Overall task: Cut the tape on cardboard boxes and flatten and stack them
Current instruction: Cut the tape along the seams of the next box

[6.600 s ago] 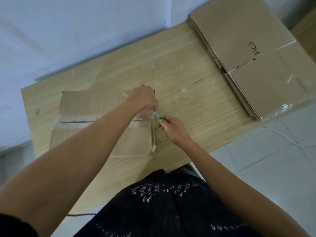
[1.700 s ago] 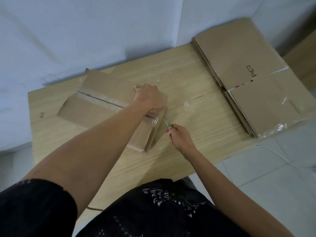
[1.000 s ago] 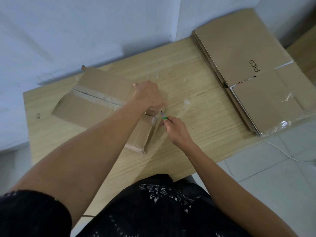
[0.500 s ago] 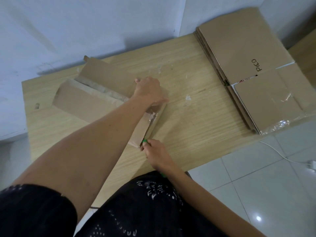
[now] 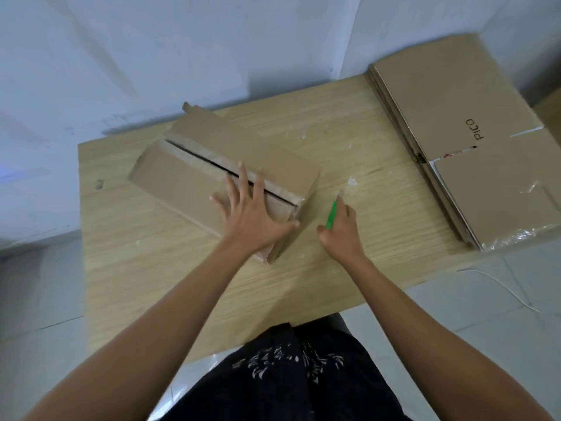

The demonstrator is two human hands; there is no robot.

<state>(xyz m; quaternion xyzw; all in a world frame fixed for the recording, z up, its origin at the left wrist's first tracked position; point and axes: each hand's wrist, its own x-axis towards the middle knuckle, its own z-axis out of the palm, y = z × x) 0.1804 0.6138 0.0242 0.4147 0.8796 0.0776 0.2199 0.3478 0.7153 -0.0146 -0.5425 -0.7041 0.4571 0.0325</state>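
Box [image 5: 188, 177] mid-frame on worktop [image 5: 151, 268], lying diagonal, not flattened yet. Top seam split, dark gap between flaps, can't see inside. Plain brown, tape scraps at right end. Left hand [image 5: 252, 217] flat on top, fingers spread across gap. Right hand [image 5: 340, 229] curled round green cutter [image 5: 331, 215], just right of box. Flat stack [image 5: 455, 132] upper right, "PICO" on top sheet.
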